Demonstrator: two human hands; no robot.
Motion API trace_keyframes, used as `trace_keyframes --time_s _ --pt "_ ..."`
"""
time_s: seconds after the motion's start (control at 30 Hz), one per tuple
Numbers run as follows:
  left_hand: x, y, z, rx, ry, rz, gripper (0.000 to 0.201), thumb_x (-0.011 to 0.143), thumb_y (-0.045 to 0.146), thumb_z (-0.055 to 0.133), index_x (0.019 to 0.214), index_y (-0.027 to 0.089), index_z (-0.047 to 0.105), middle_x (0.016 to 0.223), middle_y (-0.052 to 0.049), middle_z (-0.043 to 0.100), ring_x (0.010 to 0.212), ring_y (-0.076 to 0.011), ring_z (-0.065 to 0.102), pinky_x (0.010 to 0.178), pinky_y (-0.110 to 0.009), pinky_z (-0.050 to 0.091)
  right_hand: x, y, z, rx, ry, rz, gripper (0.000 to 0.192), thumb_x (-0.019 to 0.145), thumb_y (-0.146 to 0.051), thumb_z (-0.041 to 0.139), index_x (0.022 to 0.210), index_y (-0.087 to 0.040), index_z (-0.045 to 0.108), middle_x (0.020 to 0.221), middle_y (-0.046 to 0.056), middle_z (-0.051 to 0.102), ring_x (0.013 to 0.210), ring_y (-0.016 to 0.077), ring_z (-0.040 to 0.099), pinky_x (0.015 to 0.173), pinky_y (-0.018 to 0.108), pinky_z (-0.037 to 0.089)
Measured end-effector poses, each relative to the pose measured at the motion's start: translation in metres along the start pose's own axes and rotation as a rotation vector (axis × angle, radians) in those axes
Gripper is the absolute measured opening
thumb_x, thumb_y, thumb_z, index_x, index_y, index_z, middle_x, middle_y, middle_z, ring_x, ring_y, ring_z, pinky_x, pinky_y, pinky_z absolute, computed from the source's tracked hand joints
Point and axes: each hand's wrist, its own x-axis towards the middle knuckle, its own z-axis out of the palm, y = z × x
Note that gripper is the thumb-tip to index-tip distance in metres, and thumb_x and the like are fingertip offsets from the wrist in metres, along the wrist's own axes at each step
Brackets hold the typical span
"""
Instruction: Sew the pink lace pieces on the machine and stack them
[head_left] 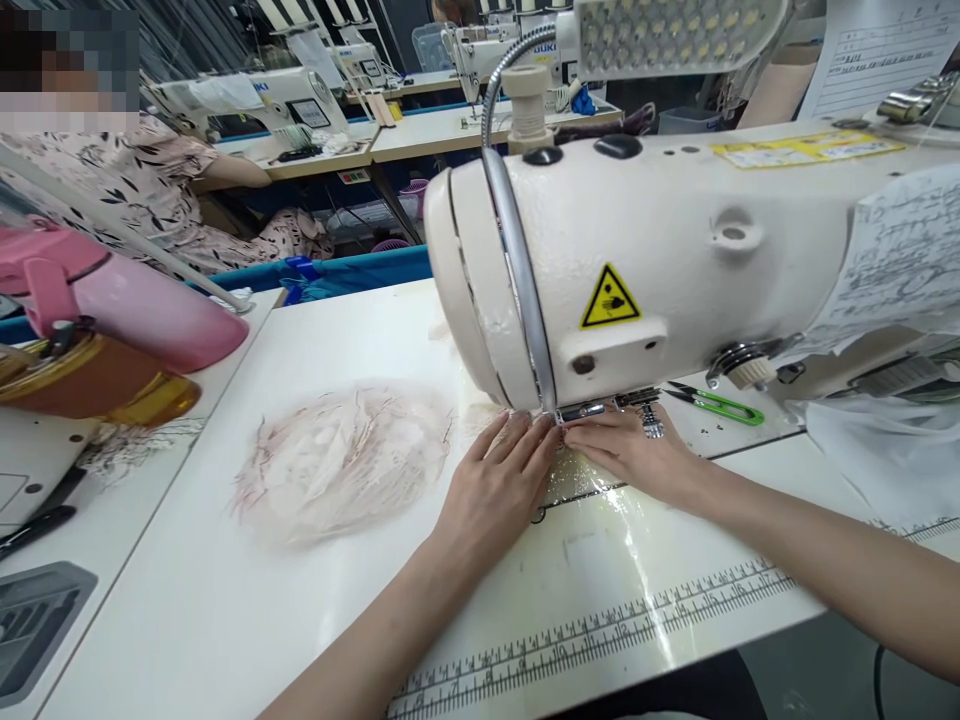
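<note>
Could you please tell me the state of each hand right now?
Left hand: open, palm down at the sewing machine.
Right hand: fingers close together beside the left; whether its grip holds anything cannot be told.

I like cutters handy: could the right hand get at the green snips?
Probably yes: the green snips lie near the right hand with nothing covering them, though its fingers point away from them.

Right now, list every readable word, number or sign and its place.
"JUKI", first letter unclear: background sewing machine.
"10", "12": ruler strip on the white table; other numbers unclear.
Yellow hand-warning triangle, wordless: near sewing machine.
Too small or blurred: handwritten sheet, upper-right form, yellow strip label.
</note>
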Motion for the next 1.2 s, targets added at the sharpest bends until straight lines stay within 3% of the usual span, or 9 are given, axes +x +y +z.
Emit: trace_keyframes --time_s 0.17,0.33,0.7,0.93,1.2 --pt "0.0 0.0 0.0 0.016 0.005 0.015 0.034 0.092 0.02 0.048 0.124 0.016 0.058 0.126 -0.007 0.062 0.114 -0.0231 0.06 0.104 -0.045 0.043 0.003 0.004 -0.003 0.068 -0.029 0.043 0.019 0.092 -0.025 0.051 0.091 -0.027 0.07 0.086 0.0 0.07 0.091 0.015 0.062 0.079 0.032 0.048" --pt "0.001 0.002 0.0 0.02 0.005 0.006 0.032 0.092 0.022 0.049 0.121 0.016 0.06 0.124 -0.008 0.064 0.112 -0.0238 0.062 0.104 -0.046 0.042 0.0 0.01 0.004 0.106 -0.043 0.086 0.018 0.091 -0.027 0.053 0.093 -0.029 0.07 0.098 0.002 0.07 0.096 0.0173 0.061 0.079 0.035 0.049" --pt "0.003 0.002 -0.001 0.045 -0.015 -0.024 0.035 0.092 0.022 0.047 0.124 0.014 0.058 0.122 -0.01 0.065 0.109 -0.0248 0.063 0.102 -0.045 0.042 0.002 0.014 0.008 0.15 -0.021 0.121 0.025 0.094 -0.027 0.046 0.1 -0.032 0.07 0.087 0.001 0.072 0.083 0.0173 0.065 0.074 0.035 0.05" --pt "0.004 0.003 0.002 0.049 -0.008 -0.049 0.035 0.093 0.024 0.047 0.126 0.014 0.056 0.122 -0.01 0.064 0.111 -0.025 0.061 0.102 -0.046 0.041 0.004 0.013 0.005 0.077 -0.113 0.158 0.027 0.095 -0.028 0.045 0.102 -0.035 0.07 0.087 -0.001 0.072 0.082 0.0174 0.065 0.075 0.034 0.049" --pt "0.002 0.002 0.004 0.084 0.06 0.051 0.028 0.092 0.015 0.048 0.115 0.008 0.061 0.12 -0.011 0.065 0.103 -0.0209 0.063 0.097 -0.036 0.046 0.0 0.007 -0.004 -0.052 -0.126 0.085 0.025 0.093 -0.029 0.047 0.1 -0.03 0.071 0.097 0.001 0.072 0.087 0.0179 0.062 0.087 0.039 0.045"
